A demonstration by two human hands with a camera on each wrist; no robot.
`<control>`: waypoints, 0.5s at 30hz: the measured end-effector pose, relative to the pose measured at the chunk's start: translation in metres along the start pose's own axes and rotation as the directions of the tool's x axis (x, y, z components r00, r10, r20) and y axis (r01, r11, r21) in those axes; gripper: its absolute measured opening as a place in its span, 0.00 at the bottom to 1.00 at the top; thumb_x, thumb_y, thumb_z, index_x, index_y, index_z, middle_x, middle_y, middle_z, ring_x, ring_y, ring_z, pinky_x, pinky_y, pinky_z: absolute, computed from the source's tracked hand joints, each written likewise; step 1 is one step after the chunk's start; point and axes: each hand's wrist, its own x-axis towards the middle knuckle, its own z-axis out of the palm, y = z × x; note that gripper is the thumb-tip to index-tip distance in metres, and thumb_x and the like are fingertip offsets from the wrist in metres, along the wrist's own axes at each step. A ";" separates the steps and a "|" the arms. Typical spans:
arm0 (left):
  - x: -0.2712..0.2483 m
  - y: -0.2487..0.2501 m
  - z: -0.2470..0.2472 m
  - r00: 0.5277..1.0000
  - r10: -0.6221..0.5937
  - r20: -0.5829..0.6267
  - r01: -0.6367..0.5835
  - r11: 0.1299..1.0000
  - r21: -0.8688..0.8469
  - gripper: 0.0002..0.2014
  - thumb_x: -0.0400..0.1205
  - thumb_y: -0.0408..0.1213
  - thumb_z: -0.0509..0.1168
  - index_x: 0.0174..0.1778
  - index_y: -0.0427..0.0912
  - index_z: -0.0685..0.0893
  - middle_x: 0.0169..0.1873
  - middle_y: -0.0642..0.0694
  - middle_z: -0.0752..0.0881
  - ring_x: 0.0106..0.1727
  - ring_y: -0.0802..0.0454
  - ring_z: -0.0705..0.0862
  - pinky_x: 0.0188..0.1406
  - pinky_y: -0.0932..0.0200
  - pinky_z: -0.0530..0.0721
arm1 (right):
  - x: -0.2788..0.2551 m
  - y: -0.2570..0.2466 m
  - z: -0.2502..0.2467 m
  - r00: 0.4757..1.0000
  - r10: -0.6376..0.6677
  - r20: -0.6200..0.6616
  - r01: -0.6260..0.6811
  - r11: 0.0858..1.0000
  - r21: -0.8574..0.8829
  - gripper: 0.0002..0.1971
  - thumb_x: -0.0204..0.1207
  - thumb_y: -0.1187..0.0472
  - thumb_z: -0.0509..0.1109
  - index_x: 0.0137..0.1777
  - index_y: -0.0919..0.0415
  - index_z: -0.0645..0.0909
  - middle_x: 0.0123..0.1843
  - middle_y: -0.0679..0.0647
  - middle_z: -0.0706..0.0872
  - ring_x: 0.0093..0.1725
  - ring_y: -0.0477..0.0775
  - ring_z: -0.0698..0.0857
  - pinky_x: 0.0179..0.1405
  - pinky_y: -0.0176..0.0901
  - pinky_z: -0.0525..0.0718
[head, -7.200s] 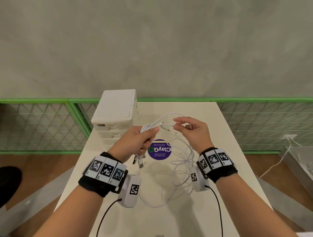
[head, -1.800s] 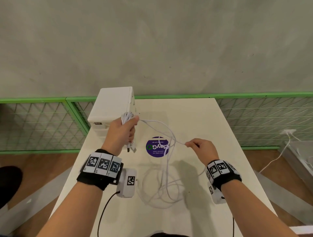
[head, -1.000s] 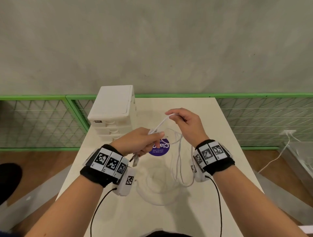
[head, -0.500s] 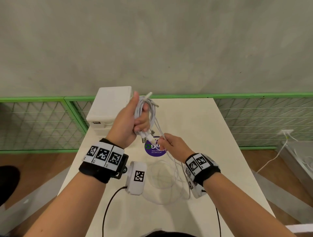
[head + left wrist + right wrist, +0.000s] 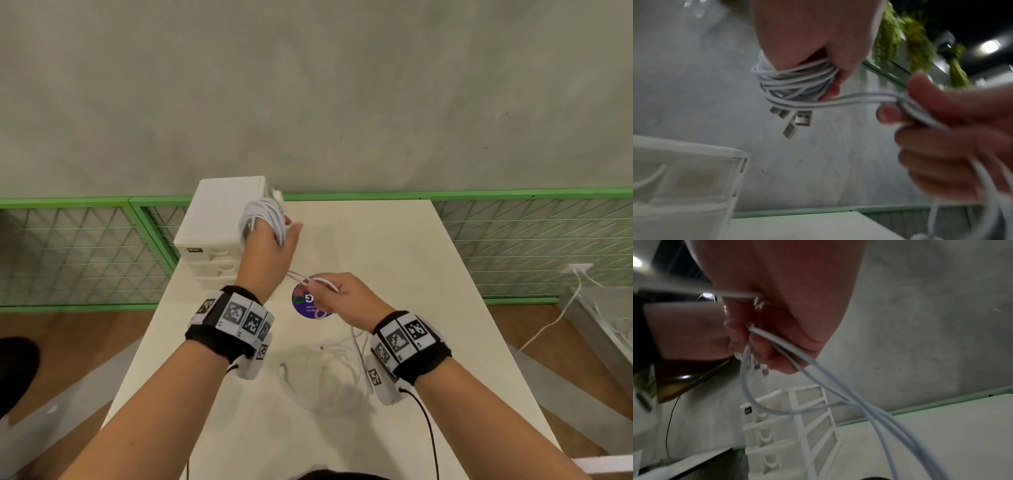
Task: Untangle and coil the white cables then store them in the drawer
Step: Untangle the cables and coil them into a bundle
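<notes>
- We see the left hand (image 5: 269,246) raised above the table (image 5: 411,260), in front of the white drawer unit (image 5: 222,222); its fingers are wound about with a coil of the white cables (image 5: 263,214), and the fingers curl round that coil and grasp it.
- In the left wrist view the coil (image 5: 795,81) passes several times round the left hand (image 5: 818,32), and four metal USB plugs (image 5: 797,121) hang free just below the loops.
- We see the right hand (image 5: 339,298) lower and nearer the body, over the purple round sticker (image 5: 303,303); thumb and fingers pinch a doubled strand of the cables, which runs up to the left hand.
- In the right wrist view the right hand (image 5: 781,313) is clenched round two or three strands (image 5: 838,386), which leave the fist and fall toward the table; small connector ends (image 5: 761,367) show beside the fingertips.
- From the right hand the remaining length drops to a loose heap of loops (image 5: 329,373) lying on the table between the two forearms, partly under the right wrist.
- The drawer unit stands at the far left corner of the table; in the right wrist view (image 5: 789,426) we count four drawer fronts, all pushed in.
- Each wrist carries a black band (image 5: 219,337) with square printed markers and a white camera housing (image 5: 385,380) beneath it.
- Behind the table we note a green-framed mesh fence (image 5: 78,253) and a grey concrete wall (image 5: 308,96).
</notes>
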 end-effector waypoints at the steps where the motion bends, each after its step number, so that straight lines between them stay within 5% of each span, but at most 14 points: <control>1: -0.003 0.000 0.003 0.994 0.002 0.109 -0.014 0.994 0.107 0.09 0.82 0.41 0.64 0.43 0.38 0.77 0.32 0.48 0.80 0.33 0.53 0.79 0.33 0.65 0.74 | 0.001 -0.002 -0.003 1.000 0.000 -0.015 -0.001 1.000 -0.004 0.14 0.82 0.56 0.61 0.40 0.45 0.86 0.28 0.50 0.77 0.28 0.42 0.74 0.32 0.28 0.74; 4: -0.006 0.000 0.005 0.935 -0.066 0.348 -0.012 0.976 0.216 0.14 0.83 0.43 0.62 0.38 0.36 0.77 0.28 0.44 0.82 0.28 0.52 0.79 0.32 0.56 0.77 | 0.002 -0.004 -0.013 0.999 0.003 -0.040 -0.005 0.999 -0.036 0.15 0.83 0.57 0.60 0.40 0.51 0.87 0.22 0.38 0.80 0.26 0.35 0.74 0.31 0.25 0.72; 7: -0.007 0.005 0.000 0.856 -0.119 0.502 0.045 0.986 0.158 0.22 0.83 0.49 0.59 0.39 0.29 0.79 0.29 0.34 0.86 0.25 0.49 0.82 0.30 0.48 0.85 | 0.003 -0.001 -0.023 0.993 0.010 -0.120 -0.006 0.999 0.035 0.23 0.83 0.60 0.60 0.26 0.45 0.82 0.20 0.42 0.76 0.24 0.39 0.71 0.30 0.34 0.70; 11: -0.013 0.014 -0.006 0.764 -0.147 0.628 0.155 0.987 0.042 0.23 0.84 0.51 0.58 0.30 0.36 0.75 0.18 0.44 0.80 0.17 0.51 0.78 0.26 0.54 0.82 | 0.006 -0.002 -0.036 0.982 0.001 -0.186 0.004 1.000 0.026 0.16 0.84 0.61 0.57 0.40 0.62 0.84 0.27 0.54 0.81 0.25 0.47 0.77 0.30 0.35 0.78; 13: -0.013 0.011 -0.010 0.766 -0.156 0.624 0.171 0.985 0.035 0.24 0.84 0.49 0.59 0.29 0.33 0.73 0.18 0.40 0.76 0.17 0.47 0.74 0.22 0.57 0.77 | 0.008 0.000 -0.052 0.937 0.041 -0.346 0.008 0.990 0.139 0.16 0.84 0.62 0.56 0.41 0.65 0.82 0.27 0.54 0.85 0.26 0.51 0.82 0.33 0.40 0.84; 15: -0.014 0.002 -0.017 0.800 -0.205 0.564 0.225 0.974 0.034 0.20 0.83 0.46 0.61 0.30 0.35 0.73 0.18 0.39 0.75 0.17 0.48 0.72 0.19 0.60 0.75 | 0.004 0.008 -0.076 0.823 0.120 -0.556 0.031 0.967 0.254 0.17 0.85 0.62 0.55 0.38 0.62 0.81 0.23 0.51 0.85 0.21 0.48 0.82 0.29 0.39 0.83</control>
